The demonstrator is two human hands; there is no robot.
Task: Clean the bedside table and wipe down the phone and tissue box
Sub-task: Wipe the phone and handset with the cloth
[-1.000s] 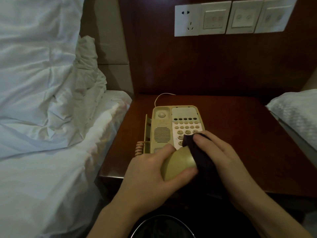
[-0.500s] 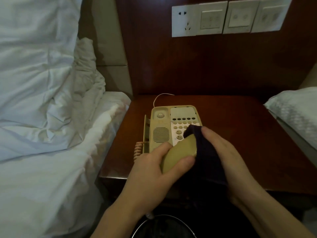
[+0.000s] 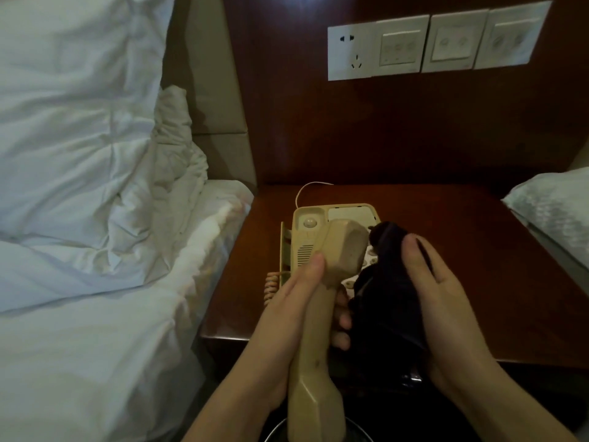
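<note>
A beige phone base [image 3: 318, 224] sits on the dark wooden bedside table [image 3: 446, 250], its keypad mostly hidden. My left hand [image 3: 296, 311] grips the beige handset [image 3: 322, 314], lifted off the base and pointing away from me, earpiece end up over the cradle. A coiled cord [image 3: 271, 287] hangs at the base's left side. My right hand [image 3: 436, 288] holds a dark cloth [image 3: 389, 282] bunched against the handset's right side. No tissue box is in view.
A bed with rumpled white bedding [image 3: 95, 186] borders the table on the left. Another white pillow [image 3: 554, 212] lies at the right edge. A socket and switch panels [image 3: 430, 43] are on the wooden wall behind. A dark round rim [image 3: 274, 430] shows below the table's front.
My left hand has turned the handset from end-on to lengthwise and raised it, so its full length shows. My right hand with the cloth has slid along its right side.
</note>
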